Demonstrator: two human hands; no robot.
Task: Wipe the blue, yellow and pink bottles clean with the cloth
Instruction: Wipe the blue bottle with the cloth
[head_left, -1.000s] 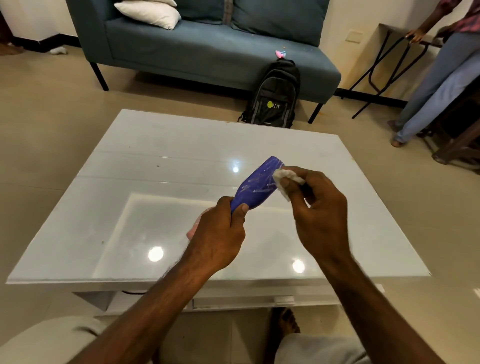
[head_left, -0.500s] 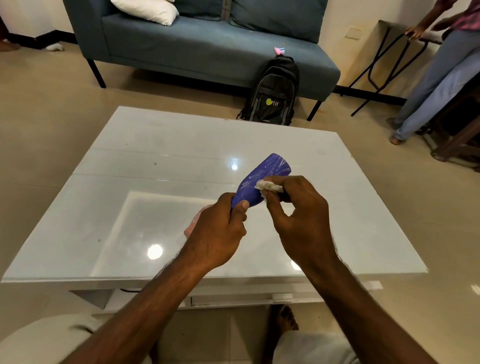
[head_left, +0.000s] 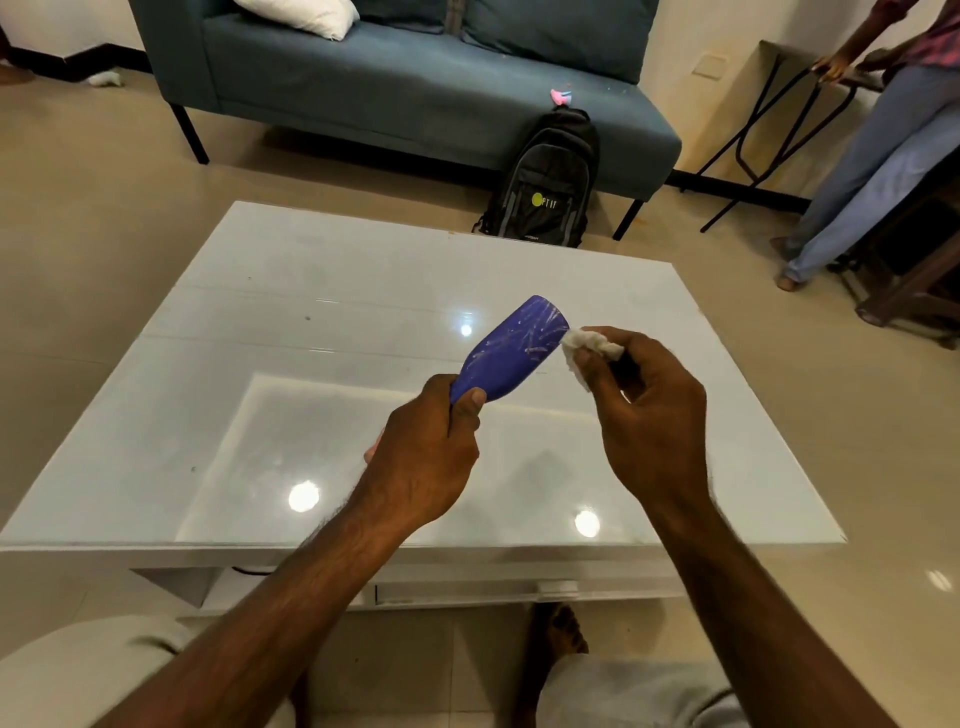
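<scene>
Sofa: a blue-grey sofa (head_left: 395, 88) stands along the far wall, with a white cushion (head_left: 301, 15) at its left end and a black backpack (head_left: 545, 192) leaning against its front.
Table: a glossy white table (head_left: 260, 364) fills the middle of the view, well below the raised hands.
Bystander: a second person (head_left: 878, 156) stands at the right edge, hand on a metal frame.
Left hand: the left hand (head_left: 421, 457) is clenched around the narrow end of the blue bottle, thumb pressed along its side – something pink peeks out beside the fingers, too hidden to identify.
Right hand: the right hand (head_left: 649, 410) pinches the cloth between thumb and fingertips, the other fingers curled in.
Blue bottle: the blue bottle (head_left: 511, 351) is held in the air over the table, its long axis tilted, wide base pointing up and away to the right, pale streaks on its surface.
Cloth: the small white cloth (head_left: 587, 345) touches the bottle's right edge near the base.
Change: half a second ago the cloth lay over the middle of the bottle – now it sits at the edge by the base, as it did a second ago.
</scene>
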